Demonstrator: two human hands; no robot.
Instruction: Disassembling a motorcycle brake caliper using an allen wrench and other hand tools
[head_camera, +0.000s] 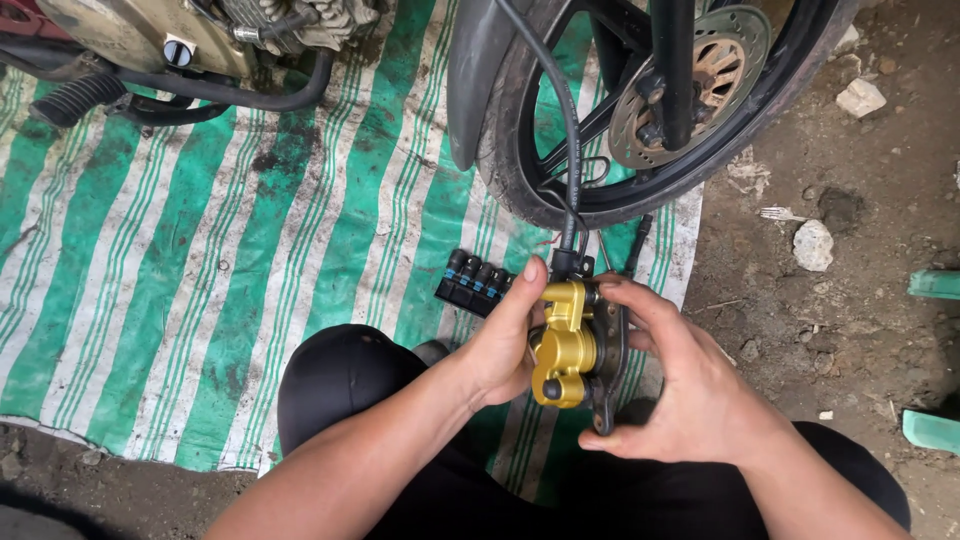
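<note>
Gold-coloured metal, the brake caliper (565, 345) sits between both hands, above the person's dark-trousered knees and just below the motorcycle's front wheel (640, 110). The left hand (500, 340) clasps its left side, thumb laid along the top; the right hand (690, 390) grips the dark bracket on its right side, fingers curled round it. A black hose (565, 130) runs up from the caliper. A set of blue-tipped sockets (478, 280) lies on the green-and-white striped tarp (230, 280) just behind

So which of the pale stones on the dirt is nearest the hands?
The rounded stone just right of the mat, level with the right hand. The angular stone lies farther up, beside the tyre.
</note>
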